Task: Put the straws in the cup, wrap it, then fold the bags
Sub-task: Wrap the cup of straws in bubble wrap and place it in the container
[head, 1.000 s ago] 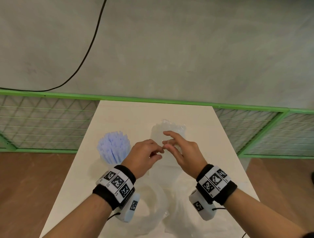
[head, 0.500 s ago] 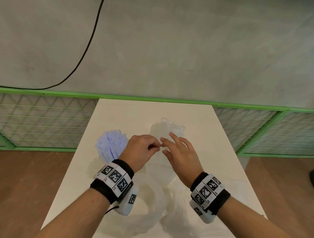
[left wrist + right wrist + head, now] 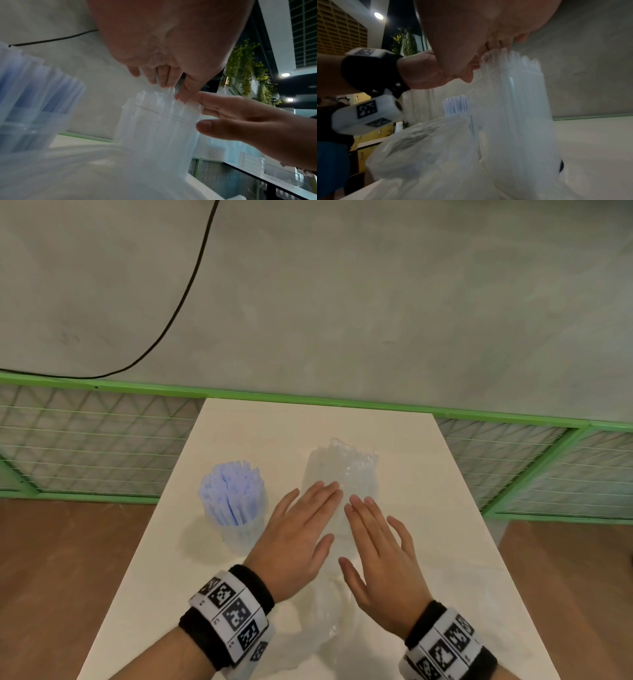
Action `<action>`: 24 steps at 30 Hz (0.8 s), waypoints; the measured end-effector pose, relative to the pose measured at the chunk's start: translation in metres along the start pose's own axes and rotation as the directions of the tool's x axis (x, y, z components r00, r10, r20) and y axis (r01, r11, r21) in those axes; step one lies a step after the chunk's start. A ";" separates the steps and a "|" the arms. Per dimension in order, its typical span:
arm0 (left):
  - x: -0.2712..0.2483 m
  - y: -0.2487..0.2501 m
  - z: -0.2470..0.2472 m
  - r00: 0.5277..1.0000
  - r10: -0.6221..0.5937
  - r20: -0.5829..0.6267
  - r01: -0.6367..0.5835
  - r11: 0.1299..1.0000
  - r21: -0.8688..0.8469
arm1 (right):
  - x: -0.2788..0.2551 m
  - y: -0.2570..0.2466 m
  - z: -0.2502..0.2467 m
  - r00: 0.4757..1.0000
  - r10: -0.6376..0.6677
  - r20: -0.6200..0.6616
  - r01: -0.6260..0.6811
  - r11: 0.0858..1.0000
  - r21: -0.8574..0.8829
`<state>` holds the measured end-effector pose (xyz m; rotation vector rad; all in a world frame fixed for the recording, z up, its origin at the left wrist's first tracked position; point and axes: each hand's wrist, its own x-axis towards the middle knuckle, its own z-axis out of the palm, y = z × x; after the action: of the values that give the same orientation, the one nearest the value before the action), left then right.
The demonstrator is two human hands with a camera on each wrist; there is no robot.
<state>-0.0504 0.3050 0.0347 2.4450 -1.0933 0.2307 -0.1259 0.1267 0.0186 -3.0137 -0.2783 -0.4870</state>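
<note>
My cream table (image 3: 445, 542) carries a cup of blue straws (image 3: 236, 501) toward its left edge, clear straws (image 3: 346, 470) mid-table, crumpled bags (image 3: 329, 621) at the near edge.

1. In the head view, the near part of the clear cup of white straws (image 3: 342, 470) is covered by the left hand (image 3: 298, 539) and the right hand (image 3: 380, 553); only its far top is seen.
2. The crumpled bags (image 3: 329, 625) at the lower centre are partly hidden by both wrists and cut off by the bottom edge.
3. In the left wrist view, the cup of blue straws (image 3: 32, 102) is blurred and cut off by the left edge.
4. In the right wrist view, the bags (image 3: 426, 155) in the lower left are smeared by blur; their folds cannot be told.
</note>
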 end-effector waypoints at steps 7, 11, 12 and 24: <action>-0.001 0.004 0.004 0.996 0.012 -0.094 -0.013 1.000 -0.012 | 0.002 0.003 0.009 1.000 0.006 -0.021 -0.007 1.000 -0.029; 0.008 0.002 0.002 0.967 -0.145 -0.207 0.103 0.974 -0.204 | 0.001 0.004 0.010 1.000 0.006 0.002 -0.006 0.999 -0.031; 0.012 0.003 0.000 0.960 -0.192 -0.202 0.130 0.949 -0.286 | 0.002 0.004 0.010 1.000 0.007 0.012 -0.007 1.000 -0.022; 0.027 0.004 -0.007 0.975 -0.179 -0.132 0.150 0.968 -0.203 | 0.000 -0.002 0.000 0.995 0.031 -0.097 -0.019 0.992 0.125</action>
<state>-0.0349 0.2884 0.0510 2.2898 -0.8038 0.2400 -0.1261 0.1286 0.0192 -2.8590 -0.2532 -0.5909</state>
